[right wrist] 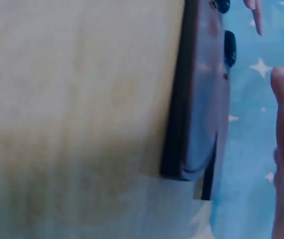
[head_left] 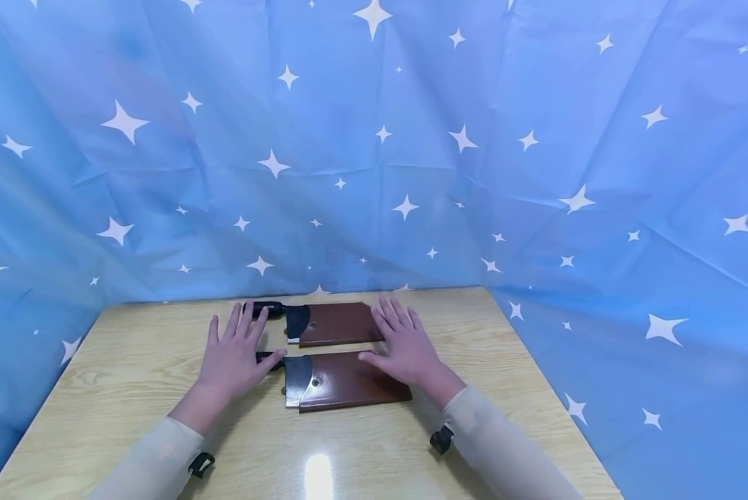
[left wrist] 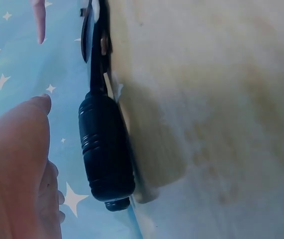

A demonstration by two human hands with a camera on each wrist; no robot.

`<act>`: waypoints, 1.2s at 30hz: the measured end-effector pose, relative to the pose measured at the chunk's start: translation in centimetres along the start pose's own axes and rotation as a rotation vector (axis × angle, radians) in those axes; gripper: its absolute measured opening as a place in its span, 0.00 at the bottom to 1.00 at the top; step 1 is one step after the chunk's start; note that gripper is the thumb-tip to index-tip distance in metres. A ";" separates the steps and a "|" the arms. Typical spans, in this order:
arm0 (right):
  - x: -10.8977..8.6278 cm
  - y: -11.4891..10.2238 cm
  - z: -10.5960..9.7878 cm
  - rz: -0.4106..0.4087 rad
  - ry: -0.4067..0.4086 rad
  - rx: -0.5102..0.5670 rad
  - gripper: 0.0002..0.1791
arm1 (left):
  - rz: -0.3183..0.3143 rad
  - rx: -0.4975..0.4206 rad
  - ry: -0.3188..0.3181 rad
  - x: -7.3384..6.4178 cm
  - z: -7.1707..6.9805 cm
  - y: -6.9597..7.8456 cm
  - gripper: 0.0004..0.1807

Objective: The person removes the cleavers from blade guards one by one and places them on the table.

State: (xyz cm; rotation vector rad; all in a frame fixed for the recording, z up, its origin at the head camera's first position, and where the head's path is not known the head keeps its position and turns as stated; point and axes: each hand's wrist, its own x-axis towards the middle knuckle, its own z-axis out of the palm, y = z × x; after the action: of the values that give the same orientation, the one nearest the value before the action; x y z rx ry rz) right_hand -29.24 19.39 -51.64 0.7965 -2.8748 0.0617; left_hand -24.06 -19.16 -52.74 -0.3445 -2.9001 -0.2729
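Two cleavers in brown sheaths with dark snap straps lie one behind the other, handles to the left. The nearer cleaver (head_left: 351, 378) shows a shiny sheath; the farther cleaver (head_left: 336, 324) sits toward the table's back. My left hand (head_left: 233, 357), fingers spread, hovers by the handles and partly hides them. In the left wrist view a black ridged handle (left wrist: 106, 149) appears beside my thumb. My right hand (head_left: 411, 351), also with extended fingers, overlaps the sheaths' right ends. The right wrist view shows a sheath (right wrist: 202, 114) edge-on, apart from my thumb. Neither hand holds anything.
The cleavers lie on a light wood-grain table (head_left: 117, 389). A blue cloth with white stars (head_left: 374, 139) hangs behind and along both sides. Black straps (head_left: 441, 439) are on the wrists, over pale sleeves (head_left: 505, 444).
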 end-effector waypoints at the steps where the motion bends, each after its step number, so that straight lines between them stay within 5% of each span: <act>1: -0.2 -0.1 0.1 -0.006 0.003 -0.003 0.61 | 0.005 -0.002 -0.002 -0.1 0.0 0.1 0.56; 15: -1.5 -1.7 -0.1 -0.108 -0.076 0.064 0.59 | 0.025 -0.021 -0.031 -1.3 0.4 0.5 0.53; 24: -2.0 -2.9 0.9 -0.214 -0.054 0.113 0.58 | 0.092 -0.022 -0.024 -1.6 0.2 0.7 0.43; 36: -2.2 -4.0 1.7 -0.210 -0.120 0.178 0.60 | 0.143 -0.035 -0.033 -1.1 0.7 0.2 0.33</act>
State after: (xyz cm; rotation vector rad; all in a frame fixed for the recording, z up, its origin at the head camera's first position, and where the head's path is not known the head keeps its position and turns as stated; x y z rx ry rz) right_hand -25.55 16.96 -53.70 1.1689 -2.9071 0.2557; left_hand -23.05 -19.06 -53.63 -0.5642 -2.8876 -0.2972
